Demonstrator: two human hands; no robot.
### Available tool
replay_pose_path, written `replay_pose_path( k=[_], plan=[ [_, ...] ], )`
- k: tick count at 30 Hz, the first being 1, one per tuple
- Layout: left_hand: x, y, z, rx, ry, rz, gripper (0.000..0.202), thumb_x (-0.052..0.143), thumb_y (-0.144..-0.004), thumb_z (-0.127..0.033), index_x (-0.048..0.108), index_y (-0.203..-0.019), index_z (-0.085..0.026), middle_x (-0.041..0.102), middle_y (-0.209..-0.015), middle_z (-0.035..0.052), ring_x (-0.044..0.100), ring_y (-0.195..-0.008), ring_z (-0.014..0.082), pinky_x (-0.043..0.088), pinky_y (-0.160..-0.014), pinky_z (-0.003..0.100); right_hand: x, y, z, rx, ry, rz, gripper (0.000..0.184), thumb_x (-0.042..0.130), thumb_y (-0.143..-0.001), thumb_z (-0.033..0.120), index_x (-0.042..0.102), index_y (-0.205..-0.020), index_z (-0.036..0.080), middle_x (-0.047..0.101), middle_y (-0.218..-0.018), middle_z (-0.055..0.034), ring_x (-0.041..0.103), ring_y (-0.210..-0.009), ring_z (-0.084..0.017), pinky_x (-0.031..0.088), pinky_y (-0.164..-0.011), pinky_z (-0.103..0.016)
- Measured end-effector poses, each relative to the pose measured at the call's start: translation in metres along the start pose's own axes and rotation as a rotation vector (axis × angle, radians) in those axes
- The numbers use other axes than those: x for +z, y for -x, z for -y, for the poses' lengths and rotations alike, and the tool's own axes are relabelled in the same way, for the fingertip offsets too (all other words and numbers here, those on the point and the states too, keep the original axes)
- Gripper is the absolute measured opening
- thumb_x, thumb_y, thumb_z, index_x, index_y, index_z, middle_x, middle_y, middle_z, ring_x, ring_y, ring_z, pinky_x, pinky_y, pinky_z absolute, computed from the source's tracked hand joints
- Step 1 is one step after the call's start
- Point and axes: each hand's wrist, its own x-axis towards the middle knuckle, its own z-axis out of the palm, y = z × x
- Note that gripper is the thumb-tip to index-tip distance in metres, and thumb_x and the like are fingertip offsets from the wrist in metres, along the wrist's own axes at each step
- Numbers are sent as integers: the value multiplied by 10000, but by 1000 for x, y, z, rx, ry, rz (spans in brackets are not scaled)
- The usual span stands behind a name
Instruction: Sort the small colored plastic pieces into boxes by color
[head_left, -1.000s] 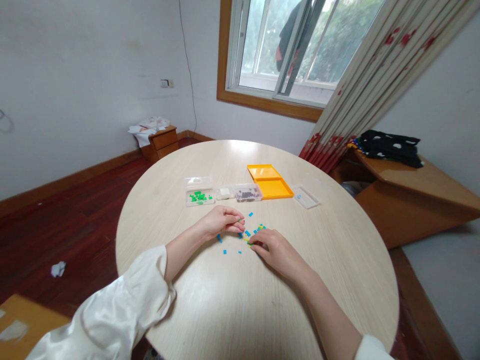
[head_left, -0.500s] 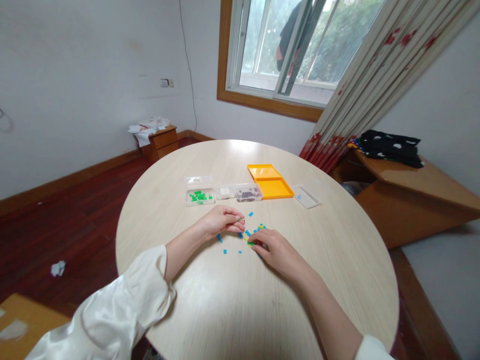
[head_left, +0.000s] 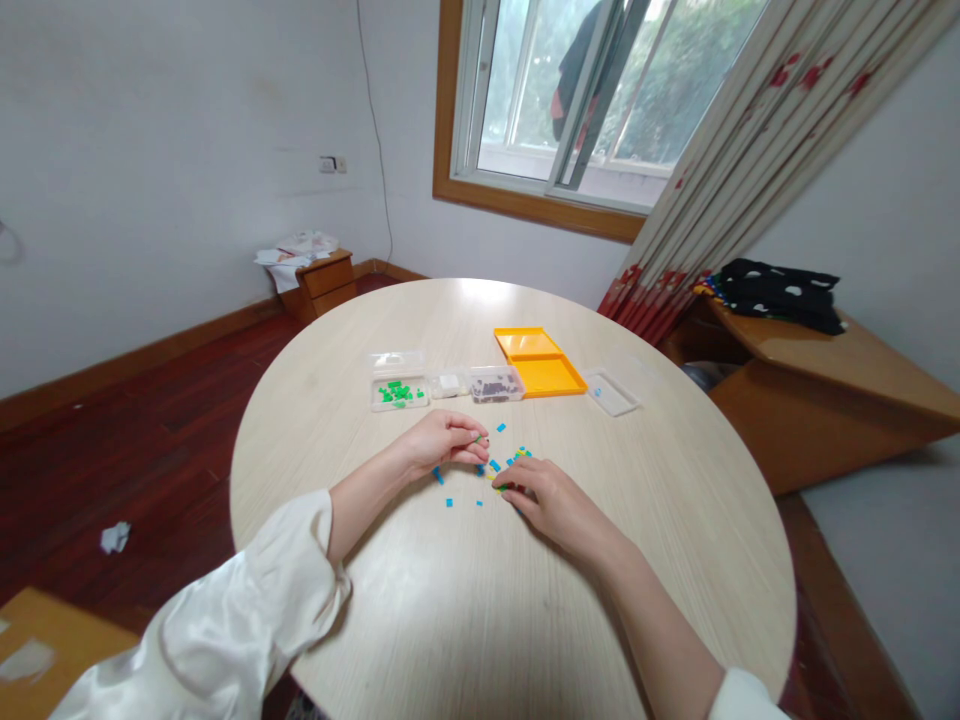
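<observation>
Small blue, green and yellow pieces (head_left: 496, 464) lie scattered on the round pale wooden table (head_left: 420, 620) between my hands. My left hand (head_left: 444, 441) rests on the table with its fingers curled, pinching a small green piece at the fingertips. My right hand (head_left: 551, 497) lies palm down over the right part of the scatter, its fingertips pressed on a green and yellow piece. Several loose blue pieces (head_left: 449, 502) sit just in front of my left hand.
Behind the scatter stand a clear box of green pieces (head_left: 399, 392), a small white box (head_left: 450, 385), a clear box of dark pieces (head_left: 495, 385), an orange tray (head_left: 540, 362) and a clear tray (head_left: 611, 392). A wooden desk with dark cloth (head_left: 784, 290) stands at right.
Both hands stay almost still. My right hand's fingertips have shifted slightly over the pieces beneath them.
</observation>
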Motion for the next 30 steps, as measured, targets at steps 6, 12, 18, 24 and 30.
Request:
replay_pose_path(
  k=[6, 12, 18, 24, 30],
  plan=[
    [2, 1, -1, -11, -6, 12, 168, 505, -812, 26, 611, -708, -52, 658, -592, 72, 637, -519, 101, 540, -571, 193, 1, 1, 0, 10, -10, 8, 188, 547, -830, 115, 662, -949, 205, 666, -892, -46, 597, -864, -172, 452, -792, -314],
    [4, 4, -3, -49, -17, -2, 219, 451, -839, 14, 614, -704, -41, 655, -588, 82, 641, -513, 110, 539, -568, 196, -1, 0, 2, 48, -13, 36, 164, 538, -841, 123, 666, -913, 197, 649, -885, -49, 585, -867, -172, 446, -803, -311],
    [4, 4, -3, -66, -8, 19, 136, 551, -814, -47, 628, -702, -35, 661, -618, 93, 651, -525, 126, 539, -560, 199, -8, -1, 9, 109, 20, 60, 137, 533, -837, 106, 645, -865, 179, 634, -883, -54, 579, -856, -174, 435, -788, -304],
    [4, 4, -2, -68, -12, 41, 120, 593, -800, -83, 626, -693, -42, 661, -627, 91, 655, -536, 130, 540, -557, 196, -3, -1, 3, 116, 41, 29, 110, 530, -837, 101, 613, -860, 169, 616, -883, -59, 569, -838, -174, 434, -767, -299],
    [5, 6, -3, -73, -16, 26, 169, 536, -828, -65, 630, -690, -36, 661, -622, 98, 653, -528, 131, 538, -559, 201, 4, -2, -3, 122, 62, 5, 83, 533, -837, 111, 597, -835, 165, 613, -864, -62, 560, -823, -173, 429, -747, -286]
  ],
)
